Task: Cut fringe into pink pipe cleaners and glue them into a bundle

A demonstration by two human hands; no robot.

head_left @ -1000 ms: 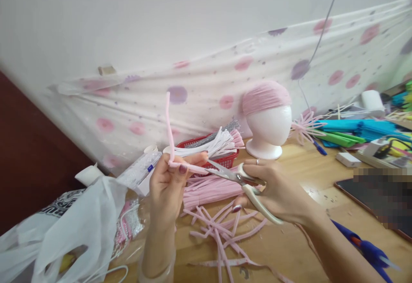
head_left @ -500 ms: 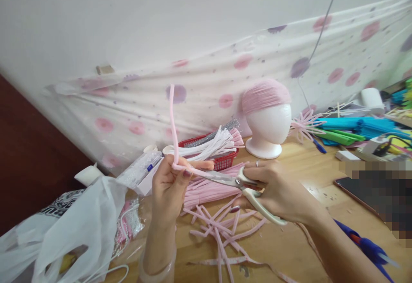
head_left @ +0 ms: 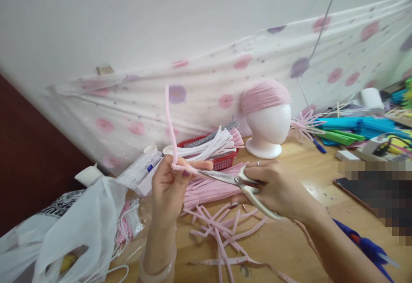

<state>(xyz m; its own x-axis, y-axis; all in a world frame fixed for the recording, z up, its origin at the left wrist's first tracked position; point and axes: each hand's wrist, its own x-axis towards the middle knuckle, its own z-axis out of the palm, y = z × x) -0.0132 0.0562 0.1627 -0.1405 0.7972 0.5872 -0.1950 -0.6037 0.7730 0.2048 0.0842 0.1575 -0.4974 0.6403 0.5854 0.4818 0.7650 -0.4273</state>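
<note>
My left hand (head_left: 170, 188) pinches a bent pink pipe cleaner (head_left: 170, 122) between thumb and fingers. One part of it stands upright, and a short part runs right along the fingers. My right hand (head_left: 277, 188) is closed around the handles of white-handled scissors (head_left: 225, 177). Their blade tips touch the pipe cleaner's right end, close to the left thumb. Beneath the hands lie a bundle of pink pipe cleaners (head_left: 206, 193) and a loose heap of shorter pink pieces (head_left: 219, 227).
A white foam head (head_left: 268, 128) wrapped in pink stands behind the hands. Left of it is a red basket (head_left: 225, 161) of white and silver pipe cleaners. A plastic bag (head_left: 80, 227) lies left, a phone (head_left: 370, 201) right, and a measuring tape (head_left: 231, 260) in front.
The scissor blades have closed further on the pipe cleaner, and its part running right looks shorter. The upright part has tilted slightly left. Both hands have barely moved.
</note>
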